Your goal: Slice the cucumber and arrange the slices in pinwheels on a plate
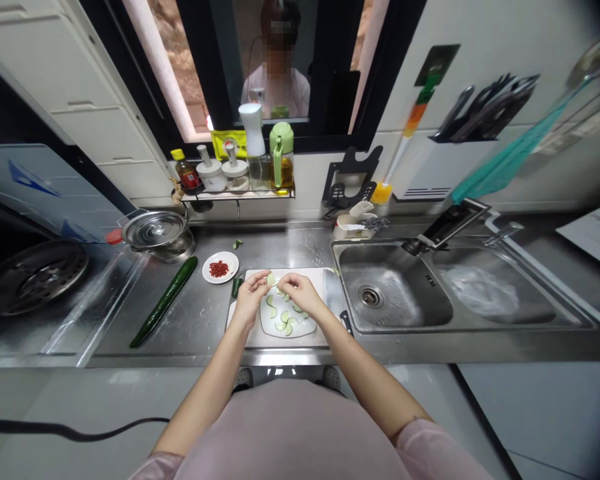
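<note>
I see the left hand (253, 292) pinching a cucumber slice (271, 279) by the plate (305, 326) near the bench's (180, 350) front edge, the right hand (300, 292) pressed together, contents unclear; I'd expect it light, slick, fragile, best held by the rind.

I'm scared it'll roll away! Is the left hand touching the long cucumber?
Apart. The head view shows it plainly: steel counter lies between the left hand and the long cucumber, which rests farther left.
</note>
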The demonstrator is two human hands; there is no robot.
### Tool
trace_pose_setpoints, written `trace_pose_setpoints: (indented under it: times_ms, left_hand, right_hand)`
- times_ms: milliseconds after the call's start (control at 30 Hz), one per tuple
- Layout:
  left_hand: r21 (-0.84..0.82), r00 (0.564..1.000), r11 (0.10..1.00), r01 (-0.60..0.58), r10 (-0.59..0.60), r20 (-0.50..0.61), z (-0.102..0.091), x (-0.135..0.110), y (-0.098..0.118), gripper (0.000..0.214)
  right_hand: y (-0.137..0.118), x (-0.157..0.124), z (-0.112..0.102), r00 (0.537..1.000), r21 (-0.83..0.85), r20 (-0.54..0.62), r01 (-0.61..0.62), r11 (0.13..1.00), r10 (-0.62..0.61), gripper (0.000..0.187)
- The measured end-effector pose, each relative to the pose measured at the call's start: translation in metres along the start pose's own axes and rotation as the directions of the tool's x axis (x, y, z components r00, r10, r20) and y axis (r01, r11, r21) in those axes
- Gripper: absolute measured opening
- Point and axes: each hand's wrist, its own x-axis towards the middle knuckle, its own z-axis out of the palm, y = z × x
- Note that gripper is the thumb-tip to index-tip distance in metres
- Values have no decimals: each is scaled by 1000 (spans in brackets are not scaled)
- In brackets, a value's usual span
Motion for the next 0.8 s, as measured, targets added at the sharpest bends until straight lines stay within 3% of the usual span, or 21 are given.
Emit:
trace_pose_setpoints:
  times_ms: [200,400,600,800]
  left_hand:
    - [4,997,997,-71,71,-23,-1,0,-6,41]
    - [11,992,993,-118,118,-48,-2,-1,-10,42]
    - [26,993,994,-111,112,-44,-2,-3,-11,42]
    - [19,998,999,-50,50,-36,-4,-5,-6,44]
  right_hand:
    - [2,3,3,974,160,45,-224,961,220,13]
    - [1,2,7,921,235,84,-389,891,380,11]
    - [-2,0,10,915,264,165,-400,878,367,16]
    - [3,5,10,934,169,142,-349,922,327,16]
